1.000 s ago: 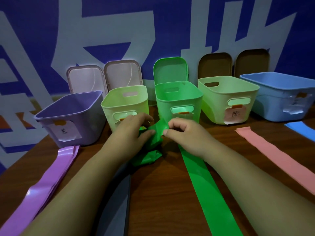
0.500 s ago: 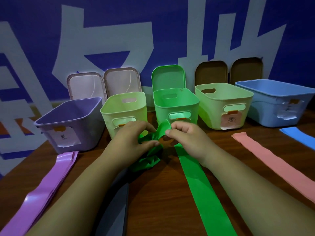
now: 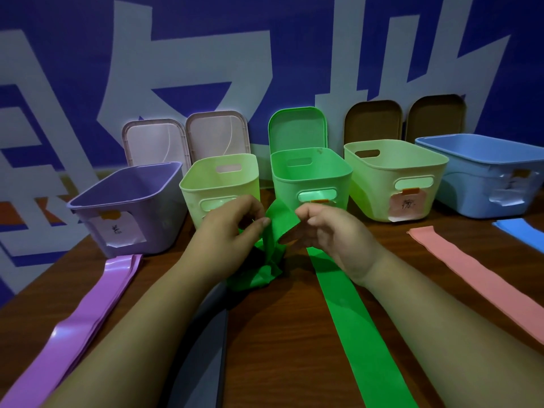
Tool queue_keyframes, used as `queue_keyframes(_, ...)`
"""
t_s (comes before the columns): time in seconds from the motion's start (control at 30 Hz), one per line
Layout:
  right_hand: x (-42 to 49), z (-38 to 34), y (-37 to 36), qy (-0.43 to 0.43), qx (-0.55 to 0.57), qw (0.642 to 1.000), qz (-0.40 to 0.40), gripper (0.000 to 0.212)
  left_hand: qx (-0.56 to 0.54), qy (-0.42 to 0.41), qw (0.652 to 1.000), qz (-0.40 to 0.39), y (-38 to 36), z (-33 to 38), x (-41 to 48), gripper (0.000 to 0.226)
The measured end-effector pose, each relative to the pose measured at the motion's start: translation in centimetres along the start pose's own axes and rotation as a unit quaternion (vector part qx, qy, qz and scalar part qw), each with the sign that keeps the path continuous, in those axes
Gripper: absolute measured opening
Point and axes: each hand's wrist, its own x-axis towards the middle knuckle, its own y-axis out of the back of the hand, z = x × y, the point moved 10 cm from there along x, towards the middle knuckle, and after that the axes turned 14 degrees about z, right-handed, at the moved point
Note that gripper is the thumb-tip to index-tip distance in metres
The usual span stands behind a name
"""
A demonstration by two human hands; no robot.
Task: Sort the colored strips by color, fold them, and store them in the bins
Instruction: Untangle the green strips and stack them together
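A crumpled green strip (image 3: 266,260) hangs between my hands just in front of the green bin (image 3: 312,178). My left hand (image 3: 226,234) pinches its left side with thumb and fingers. My right hand (image 3: 326,231) grips its upper right fold. A second green strip (image 3: 353,325) lies flat under my right wrist and runs toward me. Purple strips (image 3: 85,316) lie at the left, a pink strip (image 3: 477,275) at the right, a blue strip (image 3: 521,231) at the far right. A grey strip (image 3: 206,348) shows under my left forearm.
Along the back of the brown table stand a purple bin (image 3: 129,207), a pale green bin (image 3: 220,184), another pale green bin (image 3: 394,178) and a blue bin (image 3: 482,175). Several lids (image 3: 217,136) lean against the blue wall behind them.
Both hands have lifted the green strip's upper fold a little and spread it apart; the bundle below has gathered tighter. The view has tilted slightly.
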Motion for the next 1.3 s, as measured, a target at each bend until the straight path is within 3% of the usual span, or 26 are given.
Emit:
queue_keyframes(0.1, 0.3, 0.3, 1.0, -0.005, -0.053, 0.997, 0.048, 0.035, -0.015, 0.012, 1.000, -0.009, -0.1, 0.1, -0.2, 0.011)
queue_keyframes(0.23, -0.3, 1.5, 0.3, -0.020, -0.186, 0.982, 0.008, 0.053, -0.025, 0.030, 0.999, -0.012, -0.4, 0.0, -0.3, 0.010)
queue_keyframes(0.37, -0.9, 1.4, -0.6, -0.019, -0.238, 0.971, -0.019, 0.035, -0.042, 0.027, 0.999, -0.013, -0.2, 0.5, -0.3, 0.008)
queue_keyframes(0.6, 0.0, 0.2, 0.4, 0.041, -0.257, 0.965, 0.039, 0.012, -0.096, 0.071, 0.993, 0.018, 0.8, 0.0, 0.0, 0.008)
queue_keyframes(0.73, 0.0, -0.7, 0.9, 0.076, -0.191, 0.977, 0.058, 0.028, -0.152, 0.113, 0.981, 0.038, 1.2, -0.9, 0.1, 0.009)
queue_keyframes(0.87, 0.4, -1.1, 1.3, 0.049, 0.017, 0.998, 0.039, 0.044, -0.187, 0.138, 0.972, 0.031, 1.2, -0.4, 0.0, 0.004)
queue_keyframes(0.97, 0.0, -1.5, 1.2, 0.008, 0.167, 0.986, 0.029, 0.013, -0.200, 0.142, 0.969, 0.007, 1.0, 0.1, -0.2, 0.004)
queue_keyframes(1.03, -0.6, -1.6, 1.1, -0.014, 0.190, 0.981, 0.028, 0.015, -0.221, 0.152, 0.963, -0.005, 0.7, 0.1, -0.2, 0.007)
queue_keyframes(1.17, -0.8, -1.3, 0.6, -0.033, 0.050, 0.998, -0.024, 0.028, -0.214, 0.167, 0.962, 0.011, 1.8, -0.9, 0.3, 0.008)
queue_keyframes(1.3, -1.9, 0.1, -0.9, -0.077, -0.073, 0.990, -0.093, 0.047, -0.110, 0.121, 0.986, 0.014, 3.7, -2.6, 1.1, 0.007)
